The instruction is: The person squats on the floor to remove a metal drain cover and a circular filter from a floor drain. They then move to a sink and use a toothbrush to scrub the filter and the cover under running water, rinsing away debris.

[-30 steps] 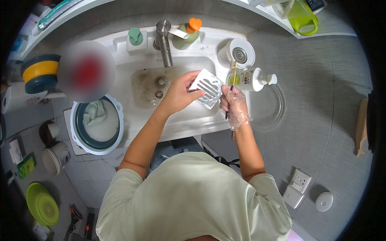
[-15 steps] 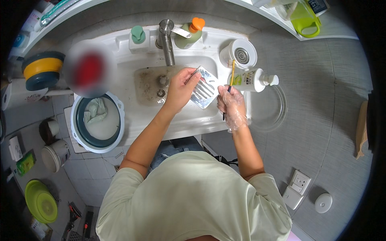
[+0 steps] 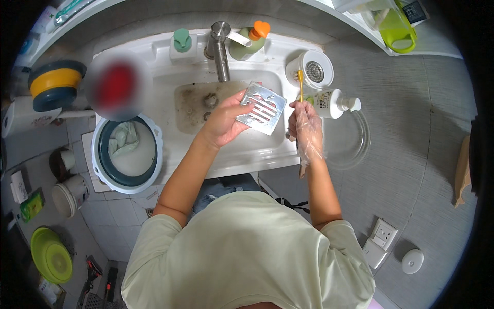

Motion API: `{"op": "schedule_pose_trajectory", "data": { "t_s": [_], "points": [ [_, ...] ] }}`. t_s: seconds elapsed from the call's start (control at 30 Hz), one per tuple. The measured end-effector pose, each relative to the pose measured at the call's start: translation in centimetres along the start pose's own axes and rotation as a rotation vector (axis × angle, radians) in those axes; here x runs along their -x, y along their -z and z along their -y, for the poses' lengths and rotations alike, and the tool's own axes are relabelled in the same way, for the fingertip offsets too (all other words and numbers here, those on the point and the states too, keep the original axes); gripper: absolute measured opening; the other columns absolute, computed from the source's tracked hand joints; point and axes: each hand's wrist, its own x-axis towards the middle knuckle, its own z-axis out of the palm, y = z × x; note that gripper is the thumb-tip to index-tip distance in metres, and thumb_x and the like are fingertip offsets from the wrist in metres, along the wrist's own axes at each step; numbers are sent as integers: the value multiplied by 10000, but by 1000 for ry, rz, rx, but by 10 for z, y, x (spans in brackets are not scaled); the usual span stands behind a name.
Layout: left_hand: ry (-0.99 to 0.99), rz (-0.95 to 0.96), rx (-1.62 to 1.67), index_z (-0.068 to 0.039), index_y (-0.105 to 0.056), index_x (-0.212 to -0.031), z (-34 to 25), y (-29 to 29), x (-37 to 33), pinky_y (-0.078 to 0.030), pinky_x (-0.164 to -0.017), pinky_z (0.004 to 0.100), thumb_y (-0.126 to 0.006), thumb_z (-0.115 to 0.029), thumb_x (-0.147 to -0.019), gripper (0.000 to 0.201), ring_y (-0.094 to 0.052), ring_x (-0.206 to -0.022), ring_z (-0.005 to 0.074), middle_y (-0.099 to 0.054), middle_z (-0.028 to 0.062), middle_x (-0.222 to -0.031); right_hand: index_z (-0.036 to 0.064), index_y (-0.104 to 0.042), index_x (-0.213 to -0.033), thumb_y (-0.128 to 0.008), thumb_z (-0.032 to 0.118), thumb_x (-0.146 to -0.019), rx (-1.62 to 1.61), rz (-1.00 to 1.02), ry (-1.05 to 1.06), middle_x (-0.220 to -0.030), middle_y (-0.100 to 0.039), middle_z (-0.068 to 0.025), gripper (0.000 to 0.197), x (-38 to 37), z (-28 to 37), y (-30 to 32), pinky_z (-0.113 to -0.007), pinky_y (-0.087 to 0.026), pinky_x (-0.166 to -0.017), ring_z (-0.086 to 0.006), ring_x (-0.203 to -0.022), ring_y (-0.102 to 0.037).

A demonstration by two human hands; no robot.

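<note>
In my bare left hand I grip a square metal floor drain cover by its left edge, its slotted face turned up. It is held over the right part of the white sink. My right hand, in a clear plastic glove, is closed round a toothbrush with a yellow upper part, bristles pointing away from me. The brush stands apart from the drain cover. Dirty water and brown residue lie in the basin below the metal faucet.
Right of the sink stand a white tub with a metal strainer, a white pump bottle and a clear round dish. A basin with water and a pale cloth is at the left. Soap dispensers line the back.
The drain cover has turned and tilted in my left hand, its face now more toward me. My right hand has moved slightly right with the toothbrush, widening the gap.
</note>
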Motion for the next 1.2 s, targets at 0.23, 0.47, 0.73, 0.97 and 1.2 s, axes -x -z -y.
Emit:
{"op": "schedule_pose_trajectory", "data": {
  "t_s": [0.23,0.47,0.73,0.97,1.2],
  "points": [
    [-58,-75,55,-114,-202,-1406,-8,-3,6,-368,-975,485,-388,-135,-944,499,-436,-1188,287,-402,136,-1307,39,-556,-844,-467,227,-939,497,147,232,-625,-402,79,229,30,-13,9,-170,-290,-508,-14,-555,-332],
    [-144,-375,-945,-56,-467,-1199,29,67,-6,-453,-801,297,-455,-78,-913,287,-580,-927,166,-589,89,-1045,23,-563,-861,-479,179,-927,376,61,-19,-639,-405,72,188,29,-23,15,-169,-278,-509,-22,-564,-325],
    [-316,-361,-998,-42,-567,-1106,54,46,-73,-470,-744,259,-502,-50,-887,228,-591,-895,147,-614,55,-974,46,-569,-859,-478,191,-935,444,83,168,-639,-405,88,187,39,-38,46,-154,-277,-505,-3,-549,-325],
    [-999,216,-1650,-54,-635,-1030,33,-18,-186,-445,-903,356,-507,98,-749,345,-541,-1055,337,-601,159,-1057,16,-567,-838,-472,176,-927,310,9,74,-611,-383,28,206,61,-34,69,-215,-325,-528,-61,-557,-340],
    [-823,615,-2009,-47,-620,-1045,34,-3,-261,-363,-1002,393,-515,80,-713,371,-396,-1214,344,-524,145,-1190,10,-572,-822,-486,162,-921,238,-105,101,-632,-378,32,201,73,-50,95,-210,-329,-543,-60,-585,-355]
  ]
}}
